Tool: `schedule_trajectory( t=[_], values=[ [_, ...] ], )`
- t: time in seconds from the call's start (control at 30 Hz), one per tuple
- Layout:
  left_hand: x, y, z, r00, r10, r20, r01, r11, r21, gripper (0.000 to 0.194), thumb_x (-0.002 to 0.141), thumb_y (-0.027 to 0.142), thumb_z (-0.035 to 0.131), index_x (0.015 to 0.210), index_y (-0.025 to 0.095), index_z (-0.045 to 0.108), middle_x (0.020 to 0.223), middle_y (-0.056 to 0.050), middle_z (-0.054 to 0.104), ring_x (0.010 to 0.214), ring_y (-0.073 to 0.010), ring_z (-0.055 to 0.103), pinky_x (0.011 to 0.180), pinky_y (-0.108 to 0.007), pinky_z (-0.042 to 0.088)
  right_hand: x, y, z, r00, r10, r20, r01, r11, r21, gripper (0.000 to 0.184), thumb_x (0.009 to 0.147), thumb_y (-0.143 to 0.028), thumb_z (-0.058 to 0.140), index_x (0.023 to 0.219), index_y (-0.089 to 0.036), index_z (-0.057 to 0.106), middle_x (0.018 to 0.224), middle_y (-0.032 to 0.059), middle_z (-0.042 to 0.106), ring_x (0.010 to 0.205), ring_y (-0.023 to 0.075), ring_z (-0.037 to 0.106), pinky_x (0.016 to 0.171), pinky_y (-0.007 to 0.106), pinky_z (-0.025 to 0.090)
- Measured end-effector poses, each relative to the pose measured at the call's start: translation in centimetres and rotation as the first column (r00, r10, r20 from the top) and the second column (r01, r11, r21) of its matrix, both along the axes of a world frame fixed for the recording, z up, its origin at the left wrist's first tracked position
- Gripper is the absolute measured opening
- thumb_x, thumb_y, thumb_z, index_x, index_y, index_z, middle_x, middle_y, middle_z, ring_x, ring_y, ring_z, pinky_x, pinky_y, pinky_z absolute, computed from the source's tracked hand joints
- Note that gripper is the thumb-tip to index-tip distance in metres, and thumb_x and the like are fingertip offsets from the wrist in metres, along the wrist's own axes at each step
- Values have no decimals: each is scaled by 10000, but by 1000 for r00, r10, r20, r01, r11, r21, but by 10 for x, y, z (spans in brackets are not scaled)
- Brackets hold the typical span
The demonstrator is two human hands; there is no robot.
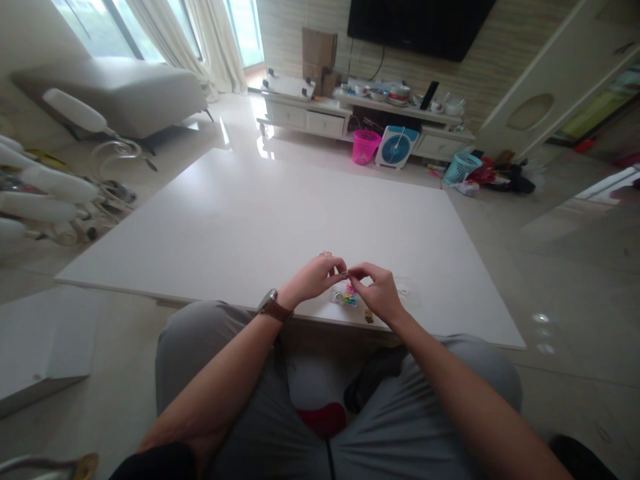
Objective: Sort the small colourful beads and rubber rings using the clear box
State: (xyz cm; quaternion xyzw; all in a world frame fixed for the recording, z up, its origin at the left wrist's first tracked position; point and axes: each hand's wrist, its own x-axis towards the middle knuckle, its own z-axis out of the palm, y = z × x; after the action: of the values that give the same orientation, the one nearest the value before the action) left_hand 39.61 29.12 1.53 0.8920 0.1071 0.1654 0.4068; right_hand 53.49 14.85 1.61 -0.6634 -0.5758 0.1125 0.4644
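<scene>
Both my hands meet above the near edge of the white table (280,220). My left hand (320,275) is closed in a pinch, its fingertips touching those of my right hand (376,287). Something tiny sits between the fingertips, too small to name. Right below them is a small clear plastic box (336,297) holding bright pink, green, orange and blue pieces. A little yellow-and-dark piece (369,316) lies at the table's edge under my right wrist. Beyond my right hand is a clear lid or tray (411,291) with a small white item.
A white cabinet with dishes (385,100) stands against the far wall under a television (420,23). On the floor before it are a pink basket (366,147), a blue fan (396,147) and a light-blue basket (461,168). A white lamp-like fixture (55,193) lies at left.
</scene>
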Motion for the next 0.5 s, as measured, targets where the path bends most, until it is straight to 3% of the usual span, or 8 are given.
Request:
schedule_trajectory(
  t=[0.17, 0.27, 0.37, 0.5],
  values=[
    [0, 2, -2, 997, -19, -77, 28, 994, 109, 123, 914, 262, 629, 856, 177, 697, 765, -33, 687, 736, -157, 632, 713, -263, 483, 7, 4, -11, 981, 101, 166, -98, 995, -21, 138, 865, -93, 611, 838, -188, 707, 812, 26, 699, 761, 165, 630, 728, 274, 463],
    [-3, 9, -7, 988, -46, -146, 64, 990, 124, 47, 826, 173, 669, 870, 186, 684, 789, -19, 691, 727, -157, 643, 697, -261, 486, 9, 6, -18, 953, 182, 242, -171, 983, -64, 160, 881, -69, 591, 848, -189, 691, 827, 32, 685, 777, 165, 611, 735, 268, 446],
    [-8, 16, -14, 987, -34, -157, 56, 989, 139, 197, 767, 95, 628, 937, 190, 656, 937, -22, 701, 694, -138, 631, 676, -263, 490, 9, 7, -24, 886, 273, 375, -230, 961, -155, 166, 910, -64, 569, 857, -184, 670, 872, 46, 669, 819, 167, 588, 757, 264, 432],
    [-11, 22, -20, 991, 17, -134, 5, 987, 160, 244, 773, 63, 538, 964, 191, 620, 987, -25, 685, 696, -132, 617, 677, -270, 489, 9, 12, -29, 752, 351, 558, -235, 934, -270, 189, 941, -70, 551, 808, -166, 646, 842, 53, 633, 810, 171, 541, 734, 267, 406]
  ],
)
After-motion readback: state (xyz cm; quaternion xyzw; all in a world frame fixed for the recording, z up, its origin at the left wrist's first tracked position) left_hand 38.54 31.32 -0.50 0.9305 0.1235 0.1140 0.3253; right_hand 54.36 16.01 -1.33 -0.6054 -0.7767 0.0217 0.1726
